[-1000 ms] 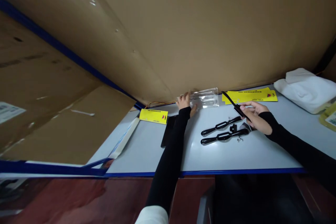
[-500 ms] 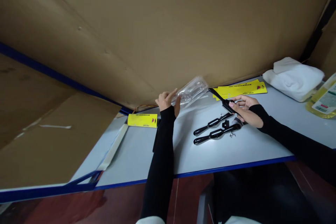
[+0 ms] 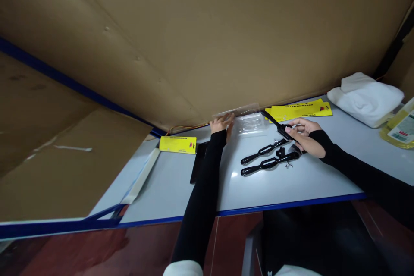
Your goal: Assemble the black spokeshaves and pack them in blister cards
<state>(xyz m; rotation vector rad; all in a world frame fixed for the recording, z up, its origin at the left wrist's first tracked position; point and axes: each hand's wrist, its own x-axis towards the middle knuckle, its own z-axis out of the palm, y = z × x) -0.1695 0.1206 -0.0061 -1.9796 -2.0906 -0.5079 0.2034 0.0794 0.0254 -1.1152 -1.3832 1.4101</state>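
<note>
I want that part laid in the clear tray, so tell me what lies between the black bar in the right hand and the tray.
Nothing visible does. The right hand holds the thin black metal bar, whose far tip reaches the edge of the clear plastic blister tray under the left hand; only bare white tabletop between.

Yellow card near bench left back edge. Stack of yellow cards along back edge. White folded cloth at right back corner, bottle just beside it. Cardboard sheet leans behind.
</note>
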